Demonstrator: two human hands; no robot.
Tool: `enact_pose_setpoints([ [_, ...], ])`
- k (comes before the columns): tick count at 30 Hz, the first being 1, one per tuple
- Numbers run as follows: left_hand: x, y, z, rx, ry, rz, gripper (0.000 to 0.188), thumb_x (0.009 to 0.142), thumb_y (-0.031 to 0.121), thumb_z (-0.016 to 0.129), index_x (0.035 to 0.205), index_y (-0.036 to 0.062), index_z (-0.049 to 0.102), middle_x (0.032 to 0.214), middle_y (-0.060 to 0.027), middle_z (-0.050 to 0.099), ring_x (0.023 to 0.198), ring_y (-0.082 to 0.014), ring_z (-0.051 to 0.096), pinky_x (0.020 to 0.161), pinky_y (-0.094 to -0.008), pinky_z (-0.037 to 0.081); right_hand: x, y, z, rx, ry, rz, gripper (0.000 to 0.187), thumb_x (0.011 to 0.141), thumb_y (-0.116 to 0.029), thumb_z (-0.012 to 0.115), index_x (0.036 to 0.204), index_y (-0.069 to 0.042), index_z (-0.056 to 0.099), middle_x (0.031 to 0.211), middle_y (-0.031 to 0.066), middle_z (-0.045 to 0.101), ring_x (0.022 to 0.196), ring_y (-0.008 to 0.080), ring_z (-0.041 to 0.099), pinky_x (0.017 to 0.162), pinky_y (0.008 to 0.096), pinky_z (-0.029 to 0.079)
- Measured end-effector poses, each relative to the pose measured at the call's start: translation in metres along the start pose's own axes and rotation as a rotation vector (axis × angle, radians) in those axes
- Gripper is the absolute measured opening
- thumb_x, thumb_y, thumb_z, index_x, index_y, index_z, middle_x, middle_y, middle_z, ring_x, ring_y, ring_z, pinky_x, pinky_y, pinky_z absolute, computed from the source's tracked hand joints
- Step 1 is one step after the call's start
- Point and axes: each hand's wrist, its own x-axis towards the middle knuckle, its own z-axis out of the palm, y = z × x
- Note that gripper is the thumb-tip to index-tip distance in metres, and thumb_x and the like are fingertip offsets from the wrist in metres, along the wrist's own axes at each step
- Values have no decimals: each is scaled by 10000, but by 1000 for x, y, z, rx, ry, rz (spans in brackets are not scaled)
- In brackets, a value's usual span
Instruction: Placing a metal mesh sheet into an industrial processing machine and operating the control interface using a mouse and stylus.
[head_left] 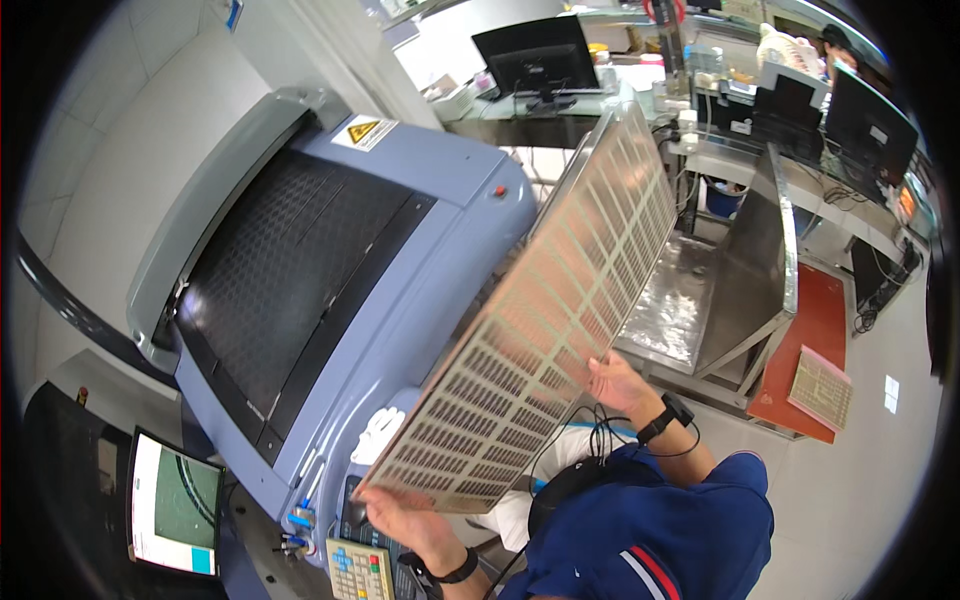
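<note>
A large copper-coloured circuit board panel [540, 350], covered with a grid of small dark rectangular patterns, is held tilted in front of me. My left hand [408, 525] is closed on its lower left corner, with the thumb on the near face. On the panel's right edge my right hand [620, 388] grips with the thumb in front; the fingers behind are mostly hidden. Just left of the panel stands a blue-grey machine [405, 325] with a dark, perforated bed. White gloves [378, 435] lie on the machine's front ledge, close to the panel.
Below my left hand is a beige keypad [358, 572], with a lit monitor [172, 505] farther left. A metal rack [745, 270] stands to the right, beside a red-brown board [805, 340] carrying a small panel [822, 388]. Desks with monitors [535, 62] and another person [838, 52] are at the back.
</note>
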Motion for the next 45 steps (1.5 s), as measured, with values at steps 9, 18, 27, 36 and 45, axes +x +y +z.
enact_pose_setpoints([
  [9, -19, -161, 115, 367, -305, -74, 319, 1022, 262, 609, 1020, -36, 721, 783, -74, 718, 709, -120, 616, 647, -315, 492, 8, -128, -25, -175, 570, 65, 867, 954, -394, 682, 1541, 64, 238, 1593, 251, 277, 1424, 484, 335, 1089, 638, 360],
  [18, -75, -260, 176, 682, -468, -103, 271, 993, 262, 628, 1017, 13, 732, 805, -229, 693, 717, -404, 687, 621, -414, 522, 105, -115, -85, -566, 910, 282, 371, 873, -1, 588, 1231, 65, 516, 1071, 191, 581, 876, 359, 629, 749, 586, 564],
  [27, -87, -306, 147, 537, -814, -108, 377, 973, 299, 645, 1226, 24, 694, 1172, -237, 696, 1077, -370, 690, 901, -386, 537, 126, -8, -245, -932, 999, -273, 387, 835, 117, 458, 1176, 61, 633, 977, 151, 707, 877, 248, 678, 741, 345, 515],
  [36, -83, -260, -29, 336, -277, -543, 338, 1050, 194, 538, 1214, -82, 644, 1168, -194, 704, 1106, -253, 671, 979, -354, 512, 170, 41, -262, -1322, 1014, -185, 684, 784, 21, 547, 1455, 76, 425, 778, 241, 639, 754, 371, 665, 708, 422, 518],
  [45, -219, -145, -151, 675, 329, -779, 410, 1034, 300, 545, 1351, 50, 613, 1291, -235, 649, 1159, -439, 616, 1007, -532, 449, 182, 55, -260, -1124, 873, -145, 610, 954, -260, 569, 1457, 59, 442, 1350, 320, 572, 1276, 423, 553, 1051, 432, 430],
])
